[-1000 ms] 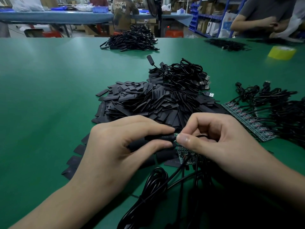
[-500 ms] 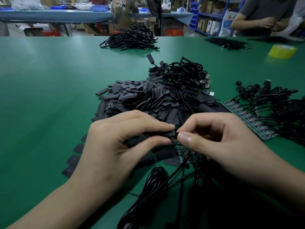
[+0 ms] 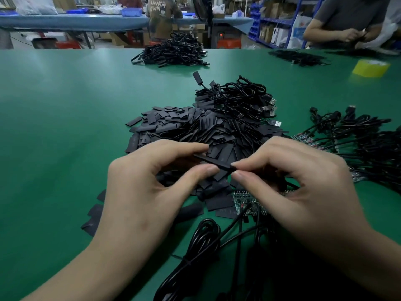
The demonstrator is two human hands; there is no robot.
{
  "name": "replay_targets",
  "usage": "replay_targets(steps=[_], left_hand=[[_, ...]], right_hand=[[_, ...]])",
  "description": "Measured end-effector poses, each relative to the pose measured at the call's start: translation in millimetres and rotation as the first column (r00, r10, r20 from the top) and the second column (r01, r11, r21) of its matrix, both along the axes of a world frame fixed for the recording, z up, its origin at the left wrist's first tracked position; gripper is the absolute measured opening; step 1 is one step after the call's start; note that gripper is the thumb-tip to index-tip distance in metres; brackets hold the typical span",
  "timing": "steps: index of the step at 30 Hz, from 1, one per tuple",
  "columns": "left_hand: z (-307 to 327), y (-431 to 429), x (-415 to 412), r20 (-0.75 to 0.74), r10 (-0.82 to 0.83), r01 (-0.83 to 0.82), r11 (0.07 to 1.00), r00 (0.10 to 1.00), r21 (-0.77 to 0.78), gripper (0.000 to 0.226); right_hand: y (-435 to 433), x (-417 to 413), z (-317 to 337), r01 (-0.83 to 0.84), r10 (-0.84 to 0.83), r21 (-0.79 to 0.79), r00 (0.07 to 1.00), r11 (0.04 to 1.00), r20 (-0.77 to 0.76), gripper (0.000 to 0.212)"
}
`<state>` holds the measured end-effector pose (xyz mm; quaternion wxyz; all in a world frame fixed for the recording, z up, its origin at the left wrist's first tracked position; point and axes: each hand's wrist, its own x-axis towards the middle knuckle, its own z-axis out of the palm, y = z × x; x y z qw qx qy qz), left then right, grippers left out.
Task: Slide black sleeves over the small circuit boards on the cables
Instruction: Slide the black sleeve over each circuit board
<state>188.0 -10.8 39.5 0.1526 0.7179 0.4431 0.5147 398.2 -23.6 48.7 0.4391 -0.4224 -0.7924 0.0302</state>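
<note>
Pinching one black sleeve (image 3: 211, 162) at its left end between thumb and forefinger of the left hand (image 3: 147, 181), raised just above the near middle of the desk (image 3: 65, 127). Pinching the sleeve's right-hand mouth between thumb and forefinger of the right hand (image 3: 293, 183), remaining fingers curled under. Judging by this grip: steadying the tube with one hand while feeding a cable-end board in with the other. Hiding that board behind the fingertips or inside the tube; unable to tell which.

Staging the loose sleeve pile (image 3: 195, 131) directly behind the hands, toward the desk centre, probably for a short reach at each pick. Staging a strip of bare circuit boards (image 3: 243, 203) with wires attached under the right hand, and trailing a coiled cable (image 3: 201, 235) toward the near edge. Stacking a cable bundle (image 3: 245, 98) with USB plugs behind the pile, and a further wired-board bundle (image 3: 358, 137) along the right edge. Parking a yellow tape roll (image 3: 370, 67) near the far right corner.

Reading "UNKN OWN" on a shirt back (image 3: 161, 9) beyond the far edge. Finding faint print on sleeves beside the boards, too small to read.
</note>
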Motion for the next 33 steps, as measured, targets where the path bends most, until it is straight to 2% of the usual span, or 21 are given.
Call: replay_targets(steps=[5,9,15,22,24,30,33], left_hand=[[-6,1,3,0.172,-0.078,0.096,0.99,0.982,-0.1,0.045],[-4,2,4,0.07,-0.151,0.154,0.987,0.986,-0.04,0.069],[-3,2,2,0.07,-0.125,0.125,0.992,0.99,0.007,0.057],[-1,1,3,0.053,-0.147,0.145,0.988,0.988,0.047,0.053],[-1,2,2,0.075,-0.135,0.132,0.99,0.988,0.046,0.054],[-4,10,-5,0.297,-0.096,0.1,0.995,0.95,0.003,0.057],[-5,14,-9,0.322,-0.065,0.086,0.995,0.944,-0.052,0.063]], right_hand=[[-1,-3,-2,-0.053,0.052,-0.038,0.998,0.998,-0.028,0.005],[0,-3,-2,-0.072,0.071,-0.022,0.997,0.997,-0.027,0.006],[-2,-1,-1,-0.139,0.134,-0.08,0.989,0.987,-0.064,0.011],[-2,0,2,-0.104,0.094,-0.124,0.992,0.987,-0.078,0.009],[-1,2,2,-0.1,0.096,-0.148,0.995,0.984,-0.036,0.007],[12,16,6,-0.006,0.058,-0.182,0.957,0.983,0.284,0.025],[18,21,5,-0.001,0.059,-0.189,0.951,0.982,0.303,0.023]])
